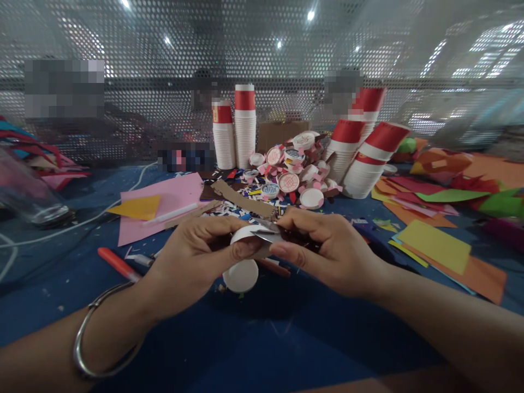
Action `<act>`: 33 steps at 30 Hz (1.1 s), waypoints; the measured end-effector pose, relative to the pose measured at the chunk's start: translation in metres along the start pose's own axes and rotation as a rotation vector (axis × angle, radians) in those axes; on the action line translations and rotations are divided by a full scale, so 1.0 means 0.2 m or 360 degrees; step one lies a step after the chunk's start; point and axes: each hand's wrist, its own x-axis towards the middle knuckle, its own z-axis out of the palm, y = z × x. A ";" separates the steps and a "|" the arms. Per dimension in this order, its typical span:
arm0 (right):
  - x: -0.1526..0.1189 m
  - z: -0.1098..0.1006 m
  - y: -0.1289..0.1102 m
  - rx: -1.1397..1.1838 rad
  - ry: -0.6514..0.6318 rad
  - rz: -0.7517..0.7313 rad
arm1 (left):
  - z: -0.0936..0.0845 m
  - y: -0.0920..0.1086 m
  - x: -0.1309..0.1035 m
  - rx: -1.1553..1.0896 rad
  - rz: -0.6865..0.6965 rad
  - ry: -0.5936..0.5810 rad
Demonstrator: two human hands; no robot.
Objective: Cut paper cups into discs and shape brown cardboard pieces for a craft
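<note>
The left hand (190, 262) pinches a curved white paper strip (244, 233) between thumb and fingers; the right hand (329, 251), fingers curled in, grips scissors (268, 236) against it. Just below them, a white disc (241, 277) lies on the tabletop (229, 349); beyond stand stacked paper cups (245, 136).

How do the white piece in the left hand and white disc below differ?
The white piece is held up in the left hand; the white disc lies on the blue table. The white piece looks curved, the white disc round. A metal blade is at the white piece, not the white disc. Both are white.
</note>
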 end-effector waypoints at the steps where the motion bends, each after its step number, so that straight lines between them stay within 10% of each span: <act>1: 0.00 0.00 0.00 -0.0002 0.0005 -0.0020 | 0.00 0.00 0.00 -0.0019 -0.0020 -0.0016; 33: 0.01 0.01 0.02 0.0301 -0.0032 0.0135 | -0.02 0.01 0.01 -0.0204 -0.0249 -0.0114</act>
